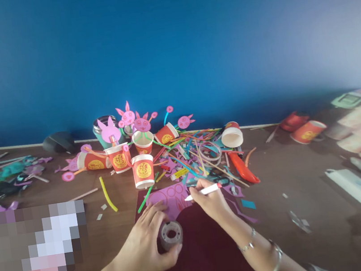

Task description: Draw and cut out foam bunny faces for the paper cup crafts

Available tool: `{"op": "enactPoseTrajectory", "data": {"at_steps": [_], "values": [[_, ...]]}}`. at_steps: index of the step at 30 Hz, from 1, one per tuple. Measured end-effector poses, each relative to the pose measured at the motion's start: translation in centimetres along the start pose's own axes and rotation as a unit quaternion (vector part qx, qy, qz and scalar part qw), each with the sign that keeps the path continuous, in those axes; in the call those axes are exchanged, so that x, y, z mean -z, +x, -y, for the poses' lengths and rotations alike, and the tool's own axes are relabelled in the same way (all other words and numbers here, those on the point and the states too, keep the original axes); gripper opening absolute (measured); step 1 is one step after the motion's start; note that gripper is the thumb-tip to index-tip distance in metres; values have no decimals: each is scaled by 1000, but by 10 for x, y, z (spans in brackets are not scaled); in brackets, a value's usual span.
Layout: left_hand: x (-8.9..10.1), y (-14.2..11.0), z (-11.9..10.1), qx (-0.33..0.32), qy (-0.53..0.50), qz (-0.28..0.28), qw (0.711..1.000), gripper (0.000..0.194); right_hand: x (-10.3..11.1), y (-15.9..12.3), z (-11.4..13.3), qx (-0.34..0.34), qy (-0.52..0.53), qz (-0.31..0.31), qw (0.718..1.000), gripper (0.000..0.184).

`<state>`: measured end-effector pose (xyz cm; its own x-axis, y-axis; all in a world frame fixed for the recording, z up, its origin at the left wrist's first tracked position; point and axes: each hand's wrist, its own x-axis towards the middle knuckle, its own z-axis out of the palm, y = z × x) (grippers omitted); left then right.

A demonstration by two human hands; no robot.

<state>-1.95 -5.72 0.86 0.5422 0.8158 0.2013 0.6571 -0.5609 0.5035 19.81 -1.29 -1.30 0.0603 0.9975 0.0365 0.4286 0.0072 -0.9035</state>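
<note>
My right hand (213, 203) grips a white marker (210, 189) with a red end, its tip over a purple paper sheet (172, 198). Red outlines of circles and long ear shapes are drawn on that sheet. My left hand (147, 242) is curled around a small roll of tape (178, 239), thumb at its near side, with the fingertips by the paper's near edge. The sheet lies on a dark red board (205, 258). Just behind it stands a red and white paper cup (144, 171), with a green straw (145, 198) beside it.
Several paper cups with pink rabbit faces (109, 129) on straws stand or lie at the back. Colourful straws and scraps (199, 150) pile up behind the sheet. A red pair of scissors or similar tool (244, 169) lies right of the pile. A blue wall (168, 55) closes off the table.
</note>
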Motion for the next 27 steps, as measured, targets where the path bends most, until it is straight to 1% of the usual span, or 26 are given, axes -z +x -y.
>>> {"op": "enactPoseTrajectory", "data": {"at_steps": [7,12,15,18,21,24,27], "values": [[2,2,-1,0,-1,2,1000,30,0,0,1,-19,-12,-8,1000,24],[3,2,-2,3,-4,0,1000,28,1,0,3,-30,-9,-3,999,22],[4,2,-3,6,-3,1,1000,28,1,0,4,-48,10,5,999,23],[5,2,-4,7,-5,5,1000,28,1,0,4,-64,49,9,997,25],[5,2,-4,8,-7,3,1000,28,1,1,3,-42,57,9,997,26],[4,2,-4,5,-2,-1,1000,29,1,0,2,-15,26,3,1000,28],[4,1,-4,5,-3,-2,1000,27,1,-1,3,-18,3,-3,1000,27]]}}
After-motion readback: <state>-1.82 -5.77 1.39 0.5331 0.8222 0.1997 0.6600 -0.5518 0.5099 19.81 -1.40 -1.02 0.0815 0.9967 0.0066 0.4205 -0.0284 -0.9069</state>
